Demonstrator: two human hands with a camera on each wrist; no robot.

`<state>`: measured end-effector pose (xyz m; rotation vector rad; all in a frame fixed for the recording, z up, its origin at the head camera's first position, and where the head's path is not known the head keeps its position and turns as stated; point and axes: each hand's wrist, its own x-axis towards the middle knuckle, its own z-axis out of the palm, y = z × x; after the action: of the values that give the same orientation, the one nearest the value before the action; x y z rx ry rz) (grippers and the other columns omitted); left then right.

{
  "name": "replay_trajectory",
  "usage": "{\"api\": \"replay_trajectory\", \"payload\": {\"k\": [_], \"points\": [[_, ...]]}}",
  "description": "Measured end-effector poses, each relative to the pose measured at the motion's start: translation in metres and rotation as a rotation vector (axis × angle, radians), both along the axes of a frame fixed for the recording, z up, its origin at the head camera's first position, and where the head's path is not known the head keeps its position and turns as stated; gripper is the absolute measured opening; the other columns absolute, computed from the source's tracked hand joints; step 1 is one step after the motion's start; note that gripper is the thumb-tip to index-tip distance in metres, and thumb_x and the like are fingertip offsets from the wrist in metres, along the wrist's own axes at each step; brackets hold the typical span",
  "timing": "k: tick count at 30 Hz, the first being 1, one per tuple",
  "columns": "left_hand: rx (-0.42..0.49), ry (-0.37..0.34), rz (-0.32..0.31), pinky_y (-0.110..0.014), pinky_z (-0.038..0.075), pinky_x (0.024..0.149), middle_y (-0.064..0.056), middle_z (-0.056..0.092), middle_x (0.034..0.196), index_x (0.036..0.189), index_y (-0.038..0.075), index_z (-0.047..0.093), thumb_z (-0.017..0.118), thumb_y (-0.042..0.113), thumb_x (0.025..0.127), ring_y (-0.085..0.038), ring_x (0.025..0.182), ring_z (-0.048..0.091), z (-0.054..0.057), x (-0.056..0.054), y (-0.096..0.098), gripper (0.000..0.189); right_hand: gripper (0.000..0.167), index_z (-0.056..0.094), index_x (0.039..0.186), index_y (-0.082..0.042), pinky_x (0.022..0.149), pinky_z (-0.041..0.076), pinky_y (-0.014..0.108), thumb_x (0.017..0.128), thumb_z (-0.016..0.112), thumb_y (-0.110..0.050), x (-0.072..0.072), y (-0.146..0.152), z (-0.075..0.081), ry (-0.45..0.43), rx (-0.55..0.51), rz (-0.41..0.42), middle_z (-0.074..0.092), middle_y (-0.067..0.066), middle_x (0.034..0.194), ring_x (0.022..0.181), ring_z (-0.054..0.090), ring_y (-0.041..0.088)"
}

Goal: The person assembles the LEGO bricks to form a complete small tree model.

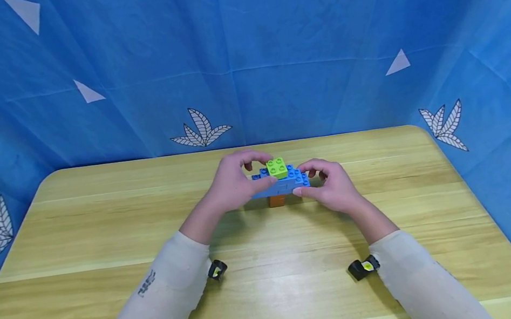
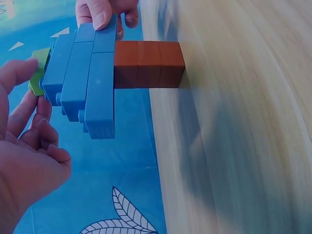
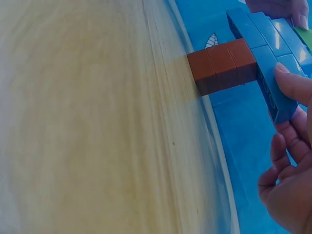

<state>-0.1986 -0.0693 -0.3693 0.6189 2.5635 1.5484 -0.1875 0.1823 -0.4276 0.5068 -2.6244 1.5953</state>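
Observation:
A toy-brick build stands on the table: a stack of reddish-brown bricks [image 1: 276, 201] as a trunk, with stepped blue bricks [image 2: 101, 92] in three layers above, wider at the bottom. On top sits a lime-green brick [image 1: 277, 168] with its studs up. My left hand [image 1: 235, 183] pinches this green brick between thumb and fingers, right at the top blue layer. At the right end my right hand [image 1: 334, 185] grips the lowest blue layer, thumb on the near side and fingers behind.
The wooden table [image 1: 283, 286] runs under both forearms. A blue cloth [image 1: 240, 47] with white triangles and leaf prints hangs behind its far edge. Black straps [image 1: 217, 269] show at both sleeve cuffs.

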Motion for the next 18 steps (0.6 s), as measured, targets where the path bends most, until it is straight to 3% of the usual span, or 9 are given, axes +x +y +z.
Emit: {"api": "replay_trajectory", "payload": {"k": [7,14,18], "points": [[-0.032,0.013,-0.035,-0.033,0.039,0.056,0.003,0.063,0.104,0.116,0.016,0.073,0.083,0.019,0.083,-0.029,0.095,0.048,0.0007,-0.0022,-0.0003,0.035,0.034,0.072,0.111,-0.008,0.069,0.039,0.040,0.080,0.086,-0.011,-0.0007,-0.0006,-0.0005,-0.007,-0.007,0.004,0.064,0.005,0.096,0.091,0.050,0.030],[-0.078,0.089,-0.066,-0.036,0.045,0.075,0.006,0.064,0.104,0.114,0.013,0.074,0.083,0.019,0.082,-0.019,0.095,0.050,0.0017,-0.0056,0.0006,0.034,0.035,0.071,0.113,-0.005,0.073,0.037,0.042,0.080,0.085,-0.008,-0.0017,-0.0019,-0.0002,0.005,-0.025,0.017,0.066,0.009,0.098,0.093,0.051,0.031],[-0.091,0.115,-0.068,-0.035,0.045,0.078,0.006,0.065,0.104,0.114,0.012,0.074,0.083,0.020,0.082,-0.019,0.094,0.052,0.0012,-0.0051,0.0012,0.034,0.036,0.071,0.113,-0.002,0.075,0.036,0.045,0.080,0.084,-0.004,-0.0022,-0.0025,-0.0015,0.009,-0.036,0.021,0.066,0.012,0.100,0.094,0.052,0.036]]}}
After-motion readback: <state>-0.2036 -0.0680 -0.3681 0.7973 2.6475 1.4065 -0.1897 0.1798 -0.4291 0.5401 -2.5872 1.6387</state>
